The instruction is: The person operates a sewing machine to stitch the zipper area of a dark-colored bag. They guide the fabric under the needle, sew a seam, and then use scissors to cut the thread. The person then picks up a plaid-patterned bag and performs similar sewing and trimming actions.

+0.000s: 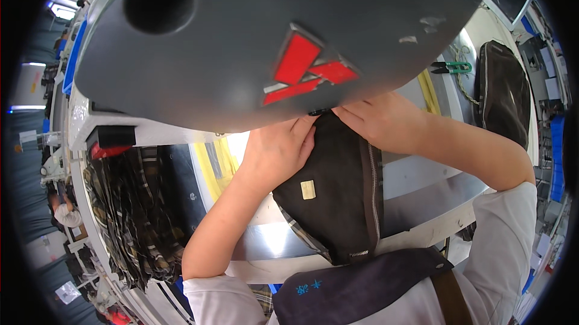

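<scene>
Below the machine head [217, 59], left fingers [306, 137] and right fingers [354, 117] grip a zippered pouch [338, 210], contents hidden.

A pale short-sleeved shirt [503, 228] under a dark purple apron bib [368, 298], blue embroidered marking [309, 288] at left, brown strap [452, 301] at right; hands [276, 149] bare.

The large grey casing [229, 41], itself cut off by the upper edge, hides the far end of the dark cloth piece [338, 222], and whether the left hand [280, 147] and right hand [386, 123] pinch or merely press it cannot be told. The apron [374, 283] runs out below, and the co-worker [66, 215] at far left is too small and blurred to make out.
</scene>
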Demonstrator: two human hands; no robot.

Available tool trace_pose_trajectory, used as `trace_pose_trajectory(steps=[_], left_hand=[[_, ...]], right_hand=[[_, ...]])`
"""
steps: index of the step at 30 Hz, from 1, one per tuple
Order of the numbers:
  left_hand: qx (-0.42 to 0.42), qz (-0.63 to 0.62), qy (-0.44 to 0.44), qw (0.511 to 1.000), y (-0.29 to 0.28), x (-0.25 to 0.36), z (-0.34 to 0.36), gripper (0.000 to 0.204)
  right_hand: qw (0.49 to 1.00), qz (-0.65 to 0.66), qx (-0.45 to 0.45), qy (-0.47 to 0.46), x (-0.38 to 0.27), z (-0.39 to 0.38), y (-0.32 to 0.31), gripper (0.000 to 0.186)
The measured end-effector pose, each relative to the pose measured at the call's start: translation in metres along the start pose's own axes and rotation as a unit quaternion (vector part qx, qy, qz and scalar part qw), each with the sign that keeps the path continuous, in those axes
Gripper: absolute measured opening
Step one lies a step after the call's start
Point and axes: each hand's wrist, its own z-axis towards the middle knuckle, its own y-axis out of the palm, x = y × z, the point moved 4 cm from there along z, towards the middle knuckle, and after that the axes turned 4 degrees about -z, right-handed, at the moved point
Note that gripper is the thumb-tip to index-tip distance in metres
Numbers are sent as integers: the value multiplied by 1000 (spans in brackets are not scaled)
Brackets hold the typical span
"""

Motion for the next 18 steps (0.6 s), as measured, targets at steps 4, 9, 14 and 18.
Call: trace_pose_trajectory(steps=[4,9,14,18], left_hand=[[6,13,-2,1000,1,-1,-2,34],[13,21,8,1000,-1,-1,-2,34],[6,8,6,1000,1,-5,-3,32],[-34,5,-43,998,2,-9,-5,32]], right_hand=[[1000,-1,-5,0,0,0,-1,35],[1000,-2,-4,1,0,1,-1,34],[1000,-2,-6,3,0,0,1,34],[1000,2,-2,0,4,1,2,33]])
